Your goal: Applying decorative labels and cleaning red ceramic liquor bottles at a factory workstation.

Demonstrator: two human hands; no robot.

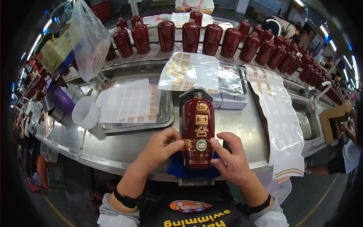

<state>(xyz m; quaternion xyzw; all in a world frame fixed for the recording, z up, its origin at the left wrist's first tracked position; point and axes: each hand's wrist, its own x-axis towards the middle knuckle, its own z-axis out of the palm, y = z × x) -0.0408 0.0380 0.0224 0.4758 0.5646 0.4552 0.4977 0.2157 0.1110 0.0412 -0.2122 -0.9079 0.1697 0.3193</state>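
Observation:
A dark red glass bottle (197,117) with gold lettering and a small round green-and-white emblem rests tilted back in a dark holder (182,99) in front of me. On the bottle's left side my left hand (164,146) presses with the thumb, its other fingers curled in. Against the right side lie the fingertips of my right hand (232,159), level with the gold-patterned band. Between them the two hands grip the bottle at its lower half. Blue cloth-like material (177,166) shows beneath it.
A label sheet (130,100) lies on a metal tray (166,121) at left, beside a white cup (86,112). Another sheet (196,70) sits behind the bottle; a long strip (272,113) hangs over the right edge. Red bottles (166,36) line the far side. A person (194,4) sits opposite.

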